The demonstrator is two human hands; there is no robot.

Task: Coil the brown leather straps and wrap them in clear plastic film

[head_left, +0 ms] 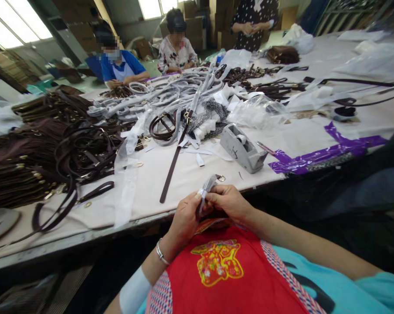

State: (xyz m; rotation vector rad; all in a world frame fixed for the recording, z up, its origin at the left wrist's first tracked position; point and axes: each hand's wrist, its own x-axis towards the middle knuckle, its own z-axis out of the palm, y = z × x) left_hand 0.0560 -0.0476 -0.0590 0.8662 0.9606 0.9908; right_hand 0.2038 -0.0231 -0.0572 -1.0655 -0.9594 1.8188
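My left hand and my right hand meet just in front of the table's near edge, above my red apron. Both are closed in a pinch on a small wrapped strap end, grey-white with a brass ring at its tip. A long dark brown strap lies on the table just beyond my hands. A grey tape dispenser stands to the right of it.
A big heap of dark brown straps fills the left of the white table. Grey wrapped straps pile up in the middle, clear plastic bags beside them. Purple tape patches the right edge. Three other people work at the far side.
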